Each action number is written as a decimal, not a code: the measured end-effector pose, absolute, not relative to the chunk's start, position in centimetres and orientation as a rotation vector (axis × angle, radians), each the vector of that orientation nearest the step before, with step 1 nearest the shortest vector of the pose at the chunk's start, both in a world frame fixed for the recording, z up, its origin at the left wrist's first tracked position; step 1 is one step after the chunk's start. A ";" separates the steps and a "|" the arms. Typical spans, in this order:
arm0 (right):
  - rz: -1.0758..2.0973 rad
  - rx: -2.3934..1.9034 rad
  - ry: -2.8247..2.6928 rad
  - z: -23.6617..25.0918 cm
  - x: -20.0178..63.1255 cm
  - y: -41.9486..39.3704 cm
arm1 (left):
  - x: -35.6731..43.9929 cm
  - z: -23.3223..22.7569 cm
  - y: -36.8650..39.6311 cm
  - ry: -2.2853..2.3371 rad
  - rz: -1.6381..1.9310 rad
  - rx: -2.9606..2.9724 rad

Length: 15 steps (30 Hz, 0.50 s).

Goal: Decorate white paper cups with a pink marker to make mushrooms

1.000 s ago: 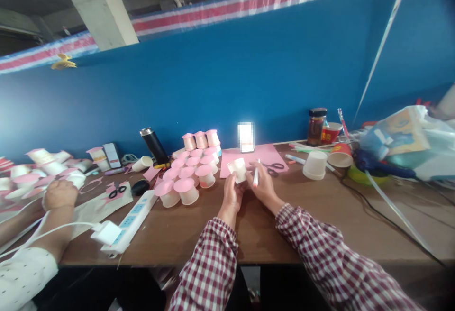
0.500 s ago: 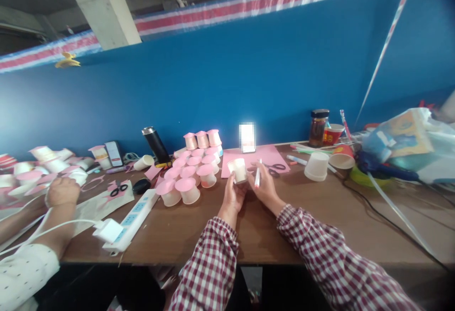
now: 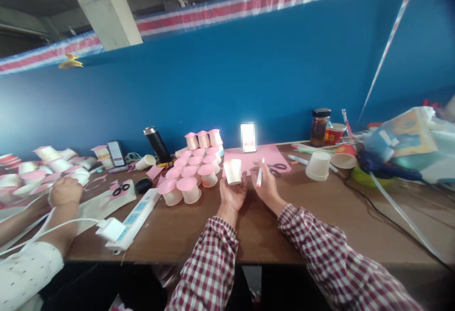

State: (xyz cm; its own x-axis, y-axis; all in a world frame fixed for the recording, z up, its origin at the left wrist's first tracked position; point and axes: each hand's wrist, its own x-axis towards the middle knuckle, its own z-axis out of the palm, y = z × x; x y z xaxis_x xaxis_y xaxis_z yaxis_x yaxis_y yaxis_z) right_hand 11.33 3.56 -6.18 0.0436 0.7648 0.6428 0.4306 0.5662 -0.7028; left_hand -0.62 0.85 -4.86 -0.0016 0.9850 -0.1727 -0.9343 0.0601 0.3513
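Observation:
A white paper cup (image 3: 233,172) rests in my left hand (image 3: 232,195), which is palm up with its fingers beneath and behind the cup. My right hand (image 3: 266,184) grips a white marker (image 3: 259,176) with a red end pointing down, just right of the cup. Behind both hands, a sheet of pink paper (image 3: 234,156) lies on the table with black-handled scissors (image 3: 279,168) on it. To the left stand several paper cups topped with pink paper (image 3: 188,184). Another white cup (image 3: 317,166) sits upside down to the right.
A white power strip (image 3: 138,218) with a plugged-in charger lies at front left. A black flask (image 3: 156,143), a bright phone (image 3: 248,137) and a dark jar (image 3: 320,126) stand along the blue wall. At far left is a co-worker's hand (image 3: 66,191) near more cups.
My left hand has opened more beneath the cup, and the cup has turned, sitting more upright and a little further left. The right hand still holds the marker, nearly in place.

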 end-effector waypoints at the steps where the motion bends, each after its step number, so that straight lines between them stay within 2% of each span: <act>1: 0.348 -1.037 -1.588 -6.2 11.3 3.6 | -0.7 -4.8 0.8 0.415 1.484 0.158; 15: 0.284 -1.007 -1.619 -6.2 11.2 3.3 | -0.8 -5.4 1.4 0.497 1.538 0.140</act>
